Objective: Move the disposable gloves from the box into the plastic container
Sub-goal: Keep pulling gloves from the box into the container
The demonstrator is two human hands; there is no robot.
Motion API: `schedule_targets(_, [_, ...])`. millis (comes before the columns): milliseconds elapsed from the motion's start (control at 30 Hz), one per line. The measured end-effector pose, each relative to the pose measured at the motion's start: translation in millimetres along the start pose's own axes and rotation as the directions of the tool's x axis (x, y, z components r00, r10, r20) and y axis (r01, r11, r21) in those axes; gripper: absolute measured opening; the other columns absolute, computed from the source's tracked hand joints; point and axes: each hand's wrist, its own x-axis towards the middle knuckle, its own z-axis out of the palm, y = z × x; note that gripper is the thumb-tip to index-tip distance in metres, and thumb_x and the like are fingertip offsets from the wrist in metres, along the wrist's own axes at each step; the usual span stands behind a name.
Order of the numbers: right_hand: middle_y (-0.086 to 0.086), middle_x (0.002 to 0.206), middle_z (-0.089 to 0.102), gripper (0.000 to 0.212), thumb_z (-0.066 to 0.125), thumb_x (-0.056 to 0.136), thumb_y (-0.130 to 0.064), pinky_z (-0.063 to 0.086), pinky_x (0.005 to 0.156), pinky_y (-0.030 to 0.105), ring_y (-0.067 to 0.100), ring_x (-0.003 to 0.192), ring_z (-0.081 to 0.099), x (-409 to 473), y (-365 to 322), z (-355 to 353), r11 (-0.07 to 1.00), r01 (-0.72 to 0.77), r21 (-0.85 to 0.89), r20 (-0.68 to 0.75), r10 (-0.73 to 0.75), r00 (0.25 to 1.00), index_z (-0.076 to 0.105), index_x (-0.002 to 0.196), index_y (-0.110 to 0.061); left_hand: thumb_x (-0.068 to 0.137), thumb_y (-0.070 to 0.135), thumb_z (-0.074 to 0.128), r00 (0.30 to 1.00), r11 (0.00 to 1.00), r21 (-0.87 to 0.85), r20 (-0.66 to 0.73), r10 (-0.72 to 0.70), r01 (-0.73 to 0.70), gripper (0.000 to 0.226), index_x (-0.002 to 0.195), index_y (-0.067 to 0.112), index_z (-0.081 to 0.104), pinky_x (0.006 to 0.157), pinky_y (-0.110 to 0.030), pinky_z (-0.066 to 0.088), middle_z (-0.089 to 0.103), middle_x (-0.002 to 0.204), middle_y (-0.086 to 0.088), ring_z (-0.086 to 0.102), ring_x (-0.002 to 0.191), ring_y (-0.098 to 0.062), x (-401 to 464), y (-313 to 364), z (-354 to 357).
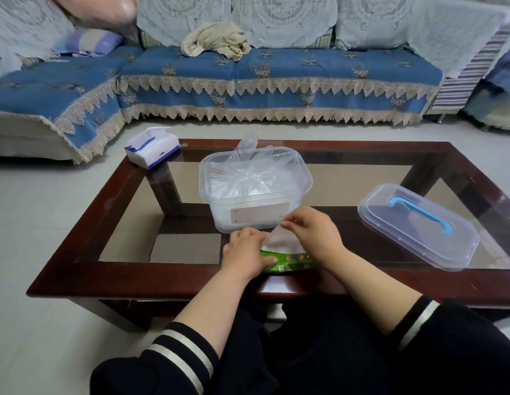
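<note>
While the far-left corner of the coffee table (77, 258) is occupied by a blue-and-white tissue box (152, 148), nothing there is touched. Nearer the middle, the left hand (245, 252) is seen curled around the left end of the green glove box (288, 262), which is pinned against the near edge of the table. From the top of that box a thin clear glove (282, 238) is being drawn upward, its upper edge pinched between the thumb and fingertips of the right hand (313, 238). Neither hand is empty or slack.

Just beyond both hands, directly on the far side of the box, the open plastic container (255, 189) is set with its long axis running left to right; a crumpled mass of clear gloves is already held inside and is heaped above its far rim. Since the container lies straight ahead and touching or nearly touching the box, the coming move is judged to be a short lift up and away from the body, over the near wall. The right hand, holding the glove, is the nearer one to that opening. Well to the right, the lid (419, 226) with its blue handle is laid flat on the glass, tilted diagonally.
</note>
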Motion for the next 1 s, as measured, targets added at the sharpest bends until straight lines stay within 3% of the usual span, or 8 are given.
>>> schedule_targets(133, [-0.015, 0.074, 0.063, 0.004, 0.07, 0.085, -0.02, 0.041, 0.07, 0.021, 0.004, 0.069, 0.056, 8, -8, -23, 0.944, -0.072, 0.321, -0.091, 0.107, 0.99, 0.071, 0.08, -0.02, 0.08, 0.046, 0.071, 1.0, 1.0, -0.014, -0.01, -0.014, 0.013, 0.059, 0.133, 0.032, 0.05, 0.105, -0.035, 0.027, 0.043, 0.135, 0.009, 0.03, 0.131, -0.018, 0, -1, -2])
schedule_targets(267, [-0.017, 0.059, 0.061, 0.009, 0.07, 0.085, -0.015, 0.045, 0.06, 0.019, 0.001, 0.049, 0.052, 15, -23, -31, 0.885, -0.054, 0.463, -0.095, 0.11, 0.989, 0.069, 0.076, -0.018, 0.081, 0.045, 0.07, 1.0, 0.999, -0.049, -0.017, -0.016, 0.015, 0.056, 0.132, 0.03, 0.051, 0.105, -0.036, 0.028, 0.045, 0.135, 0.007, 0.031, 0.131, -0.02, -1, 0, -4])
schedule_targets(367, [-0.021, 0.057, 0.061, 0.008, 0.069, 0.086, -0.014, 0.041, 0.056, 0.012, 0.0, 0.05, 0.053, 14, -27, -25, 0.88, -0.049, 0.473, -0.046, 0.08, 0.996, 0.069, 0.078, -0.016, 0.081, 0.042, 0.071, 1.0, 0.997, -0.079, -0.013, -0.01, 0.009, 0.051, 0.126, 0.023, 0.055, 0.106, -0.04, 0.034, 0.045, 0.132, 0.003, 0.032, 0.129, -0.021, -1, 0, -3])
schedule_targets(534, [-0.016, 0.067, 0.063, 0.021, 0.071, 0.084, -0.017, 0.044, 0.068, 0.02, 0.001, 0.062, 0.055, 10, -30, 0, 0.933, -0.076, 0.352, 0.087, 0.049, 0.995, 0.064, 0.071, -0.032, 0.077, 0.041, 0.067, 0.999, 0.991, -0.135, 0.054, -0.011, 0.018, 0.058, 0.132, 0.027, 0.053, 0.103, -0.043, 0.042, 0.046, 0.136, -0.004, 0.041, 0.127, -0.026, 1, 2, 2])
schedule_targets(701, [-0.012, 0.077, 0.064, 0.008, 0.069, 0.084, -0.02, 0.048, 0.075, 0.027, 0.01, 0.075, 0.059, 9, -42, 14, 0.964, -0.02, 0.265, 0.149, -0.021, 0.989, 0.068, 0.078, -0.024, 0.06, 0.045, 0.063, 0.999, 0.975, -0.218, -0.012, -0.038, 0.034, 0.067, 0.124, 0.036, 0.046, 0.09, -0.038, 0.052, 0.061, 0.111, 0.004, 0.059, 0.107, -0.022, 1, 7, 5])
schedule_targets(801, [-0.008, 0.079, 0.064, 0.005, 0.069, 0.085, -0.018, 0.048, 0.077, 0.029, 0.015, 0.08, 0.06, 11, -48, 17, 0.967, 0.017, 0.256, 0.178, -0.064, 0.982, 0.069, 0.08, -0.019, 0.062, 0.042, 0.065, 1.0, 0.99, -0.141, -0.017, -0.023, 0.02, 0.067, 0.125, 0.03, 0.049, 0.09, -0.032, 0.051, 0.06, 0.114, 0.005, 0.059, 0.106, -0.018, 4, 6, 6])
schedule_targets(934, [-0.012, 0.066, 0.06, 0.018, 0.069, 0.086, -0.018, 0.044, 0.065, 0.023, 0.0, 0.061, 0.053, 12, -41, 4, 0.918, -0.085, 0.387, 0.145, 0.03, 0.989, 0.063, 0.071, -0.027, 0.071, 0.036, 0.067, 1.0, 0.988, -0.151, 0.02, -0.018, 0.021, 0.061, 0.13, 0.026, 0.051, 0.093, -0.036, 0.049, 0.058, 0.12, 0.0, 0.055, 0.113, -0.022, -1, 4, 4])
schedule_targets(1001, [-0.005, 0.071, 0.066, 0.016, 0.069, 0.086, -0.022, 0.046, 0.07, 0.029, 0.005, 0.067, 0.057, 11, -26, -3, 0.916, -0.116, 0.384, 0.091, 0.088, 0.992, 0.064, 0.072, -0.028, 0.077, 0.036, 0.071, 1.0, 0.994, -0.109, 0.005, 0.025, -0.025, 0.051, 0.126, 0.028, 0.058, 0.101, -0.038, 0.041, 0.06, 0.121, 0.002, 0.052, 0.118, -0.02, 0, 0, 3])
